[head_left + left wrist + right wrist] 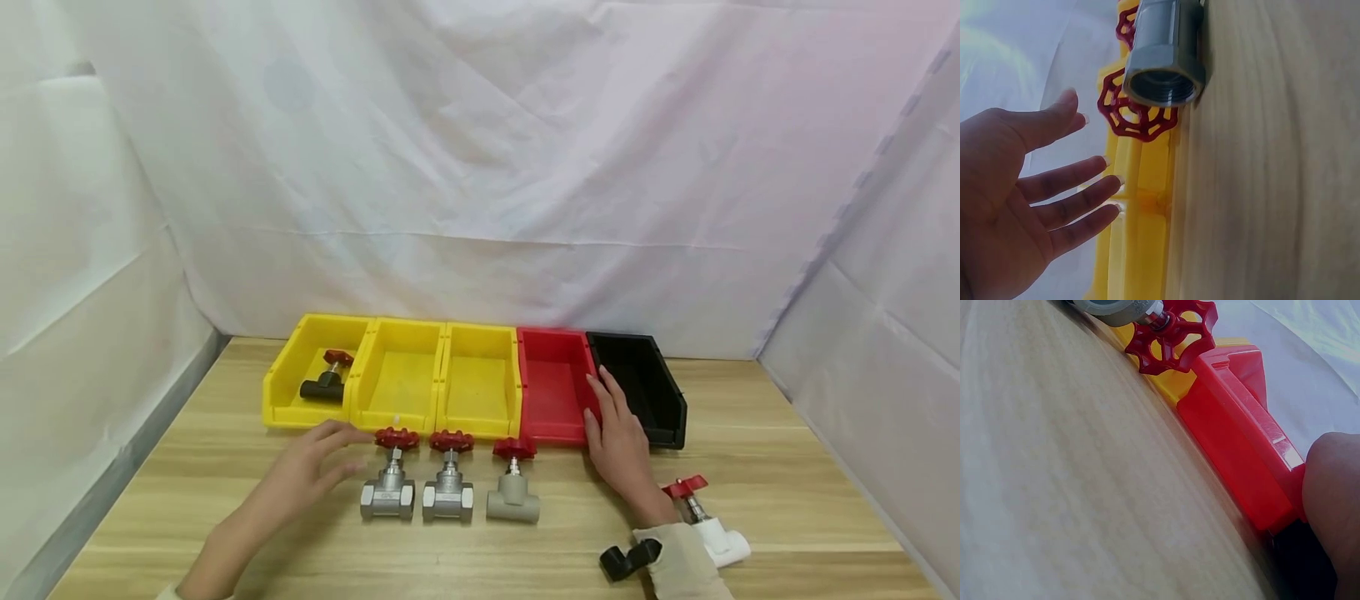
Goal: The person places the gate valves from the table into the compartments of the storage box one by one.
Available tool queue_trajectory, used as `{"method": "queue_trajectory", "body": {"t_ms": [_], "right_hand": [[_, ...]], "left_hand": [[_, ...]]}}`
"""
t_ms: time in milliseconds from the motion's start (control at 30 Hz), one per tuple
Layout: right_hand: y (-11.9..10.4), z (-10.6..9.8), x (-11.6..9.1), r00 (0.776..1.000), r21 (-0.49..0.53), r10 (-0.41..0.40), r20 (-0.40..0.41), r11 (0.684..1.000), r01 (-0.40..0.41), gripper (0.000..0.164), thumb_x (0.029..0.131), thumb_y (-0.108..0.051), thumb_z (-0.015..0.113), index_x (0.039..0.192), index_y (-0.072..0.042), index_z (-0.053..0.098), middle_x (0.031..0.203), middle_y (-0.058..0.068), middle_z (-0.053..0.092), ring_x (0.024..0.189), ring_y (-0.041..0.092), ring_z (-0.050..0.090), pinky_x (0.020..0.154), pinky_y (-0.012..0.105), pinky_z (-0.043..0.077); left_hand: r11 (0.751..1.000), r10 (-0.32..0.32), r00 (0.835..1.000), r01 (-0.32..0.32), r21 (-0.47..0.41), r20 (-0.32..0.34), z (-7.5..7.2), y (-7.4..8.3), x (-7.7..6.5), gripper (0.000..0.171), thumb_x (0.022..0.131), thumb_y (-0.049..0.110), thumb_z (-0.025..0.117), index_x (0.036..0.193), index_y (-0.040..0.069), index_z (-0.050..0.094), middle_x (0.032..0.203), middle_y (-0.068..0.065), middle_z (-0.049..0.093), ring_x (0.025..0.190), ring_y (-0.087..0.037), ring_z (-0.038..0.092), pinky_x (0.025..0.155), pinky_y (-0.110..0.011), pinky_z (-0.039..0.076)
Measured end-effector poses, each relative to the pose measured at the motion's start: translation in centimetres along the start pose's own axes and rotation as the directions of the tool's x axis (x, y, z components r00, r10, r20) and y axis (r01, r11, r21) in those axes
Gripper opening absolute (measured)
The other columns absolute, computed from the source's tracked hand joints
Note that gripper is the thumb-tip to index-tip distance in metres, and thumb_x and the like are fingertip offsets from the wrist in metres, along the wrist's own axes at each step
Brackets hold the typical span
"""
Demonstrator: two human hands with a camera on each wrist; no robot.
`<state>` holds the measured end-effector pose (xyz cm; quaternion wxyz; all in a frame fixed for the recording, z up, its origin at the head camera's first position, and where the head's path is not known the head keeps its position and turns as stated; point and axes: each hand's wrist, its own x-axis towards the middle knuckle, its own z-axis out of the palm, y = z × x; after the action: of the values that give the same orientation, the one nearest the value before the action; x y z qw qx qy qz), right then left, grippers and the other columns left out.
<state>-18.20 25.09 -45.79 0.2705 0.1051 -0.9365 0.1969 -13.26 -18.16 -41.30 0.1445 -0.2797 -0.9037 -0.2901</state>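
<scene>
My left hand (303, 467) hovers with fingers loosely spread, its fingertips close to the red handwheel of the left metal valve (387, 492). That valve's threaded opening faces the left wrist view. A second metal valve (448, 494) stands beside it, then a beige plastic valve (513, 497), all with red handwheels. My right hand (618, 437) holds nothing; its fingers lie extended over the edge between the red bin (555, 383) and the black bin (671, 408). In the right wrist view only part of this hand shows.
Three yellow bins (476, 423) continue the row leftward; the leftmost contains a black valve (324, 387) with a red handwheel. A white valve (720, 537) lies at right, partly behind the right sleeve. A black piece (618, 562) is beside that sleeve. White curtains surround the table.
</scene>
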Motion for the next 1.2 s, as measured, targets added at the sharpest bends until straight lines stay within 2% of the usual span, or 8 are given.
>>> {"method": "queue_trajectory", "body": {"t_ms": [133, 400, 567, 800, 1067, 1200], "right_hand": [[0.1, 0.2, -0.2, 1.0, -0.007, 0.003, 0.003, 1.0, -0.003, 0.06, 0.086, -0.017, 0.057, 0.139, -0.021, 0.03, 0.146, -0.003, 0.018, 0.083, 0.023, 0.053, 0.064, 0.04, 0.046], [0.2, 0.4, -0.3, 1.0, -0.008, 0.01, 0.0, 1.0, -0.01, 0.061, 0.085, -0.016, 0.058, 0.139, -0.022, 0.03, 0.146, -0.003, 0.017, 0.091, 0.024, 0.052, 0.067, 0.043, 0.046], [0.2, 0.4, -0.2, 1.0, -0.011, 0.0, -0.01, 1.0, 0.0, 0.06, 0.085, -0.015, 0.058, 0.139, -0.021, 0.03, 0.146, -0.002, 0.019, 0.088, 0.024, 0.052, 0.065, 0.041, 0.046], [0.1, 0.2, -0.1, 1.0, -0.008, -0.011, -0.014, 1.0, 0.011, 0.061, 0.085, -0.014, 0.058, 0.139, -0.02, 0.031, 0.146, 0.0, 0.02, 0.092, 0.025, 0.052, 0.066, 0.043, 0.046], [0.1, 0.1, 0.0, 1.0, -0.014, -0.014, -0.014, 1.0, 0.014, 0.06, 0.085, -0.015, 0.058, 0.139, -0.02, 0.031, 0.146, 0.0, 0.019, 0.09, 0.025, 0.052, 0.064, 0.041, 0.046], [0.1, 0.2, 0.0, 1.0, -0.013, -0.012, -0.013, 1.0, 0.012, 0.061, 0.085, -0.014, 0.058, 0.139, -0.02, 0.031, 0.146, 0.0, 0.02, 0.09, 0.024, 0.052, 0.065, 0.04, 0.046]], "left_hand": [[0.999, 0.042, 0.999, -0.042, -0.002, 0.016, 0.4, 0.6, -0.4, 0.035, 0.073, 0.021, 0.072, 0.107, 0.024, 0.062, 0.105, 0.007, 0.056, 0.092, -0.012, 0.055, 0.075, -0.031, 0.05], [0.998, 0.039, 0.993, -0.034, -0.045, 0.112, 1.1, 1.7, -0.5, 0.036, 0.076, 0.026, 0.07, 0.11, 0.024, 0.061, 0.104, 0.012, 0.053, 0.092, -0.008, 0.053, 0.076, -0.032, 0.049], [0.998, 0.062, 0.99, -0.062, -0.009, 0.13, 1.5, 2.3, -0.6, 0.035, 0.075, 0.029, 0.07, 0.109, 0.025, 0.063, 0.106, 0.007, 0.053, 0.094, -0.01, 0.051, 0.078, -0.035, 0.048], [1.0, 0.016, 0.983, -0.019, 0.013, 0.184, 2.1, 2.9, -0.7, 0.034, 0.076, 0.04, 0.065, 0.108, 0.027, 0.064, 0.1, 0.008, 0.051, 0.088, -0.009, 0.049, 0.075, -0.035, 0.048], [0.999, -0.028, 0.961, 0.017, 0.043, 0.274, 2.6, 3.1, -0.6, 0.04, 0.075, 0.039, 0.066, 0.113, 0.027, 0.062, 0.102, 0.004, 0.05, 0.089, -0.012, 0.049, 0.076, -0.037, 0.047], [0.997, -0.031, 0.957, 0.01, 0.073, 0.288, 2.7, 3.3, -0.5, 0.043, 0.074, 0.04, 0.067, 0.114, 0.027, 0.06, 0.101, 0.003, 0.05, 0.087, -0.012, 0.049, 0.075, -0.037, 0.047]]}}
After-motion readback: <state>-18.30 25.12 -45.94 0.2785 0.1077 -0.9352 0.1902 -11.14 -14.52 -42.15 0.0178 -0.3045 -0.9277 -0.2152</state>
